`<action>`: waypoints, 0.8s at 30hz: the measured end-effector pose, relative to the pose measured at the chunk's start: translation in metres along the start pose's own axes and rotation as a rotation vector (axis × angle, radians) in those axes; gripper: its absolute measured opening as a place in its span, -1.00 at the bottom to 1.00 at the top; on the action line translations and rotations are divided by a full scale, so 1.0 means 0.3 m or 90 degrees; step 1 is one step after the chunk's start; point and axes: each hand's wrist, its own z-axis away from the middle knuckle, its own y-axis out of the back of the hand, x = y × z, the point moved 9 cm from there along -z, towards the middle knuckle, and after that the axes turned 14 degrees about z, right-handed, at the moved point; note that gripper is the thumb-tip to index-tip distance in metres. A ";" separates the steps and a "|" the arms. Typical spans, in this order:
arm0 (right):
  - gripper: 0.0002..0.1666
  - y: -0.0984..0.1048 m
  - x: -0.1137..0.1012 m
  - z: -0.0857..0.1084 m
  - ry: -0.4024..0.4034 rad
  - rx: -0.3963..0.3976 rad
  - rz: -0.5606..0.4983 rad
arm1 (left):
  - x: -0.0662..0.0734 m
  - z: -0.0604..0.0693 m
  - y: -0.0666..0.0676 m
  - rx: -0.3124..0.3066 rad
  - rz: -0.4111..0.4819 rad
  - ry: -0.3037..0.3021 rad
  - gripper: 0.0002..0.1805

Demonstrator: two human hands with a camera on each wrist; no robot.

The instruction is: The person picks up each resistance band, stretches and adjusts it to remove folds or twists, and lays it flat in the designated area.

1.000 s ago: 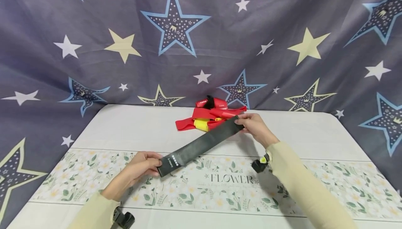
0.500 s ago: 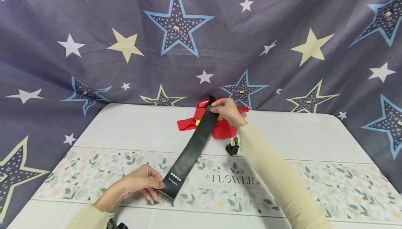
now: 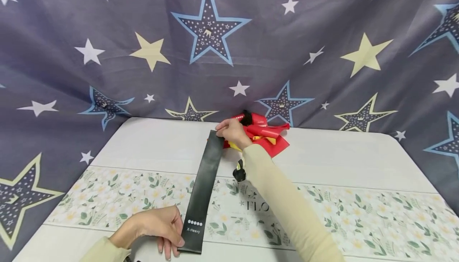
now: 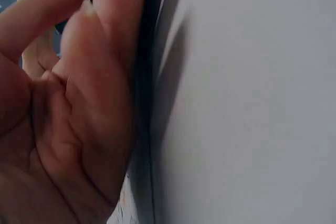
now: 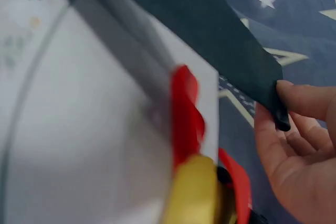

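Observation:
A flat black resistance band point(image 3: 202, 190), printed "X-Heavy" with a row of white dots, stretches lengthwise from front to back. At its near end, my left hand point(image 3: 161, 226) pinches the left corner between thumb and fingers. My right hand point(image 3: 234, 132) pinches the far end, beside a heap of red and yellow bands point(image 3: 274, 146). In the right wrist view, that far end of the band is raised above the table, the thumb on one side and fingers on the other. Blurred fingers of the left hand point(image 4: 63, 119) fill the left wrist view, hiding most of the band.
The white table point(image 3: 344, 154) carries a floral printed strip point(image 3: 358, 214) across its middle. Behind its far edge hangs a dark star-patterned cloth point(image 3: 269, 54). Something black lies in the heap of bands at the back.
The black band has swung from a diagonal to nearly straight front-to-back. My right hand has moved left, off the red and yellow heap; my left hand has come nearer the front.

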 end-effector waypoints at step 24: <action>-0.72 -0.110 0.070 0.007 0.016 -0.013 0.199 | -0.008 0.024 0.012 0.039 -0.083 0.039 -0.65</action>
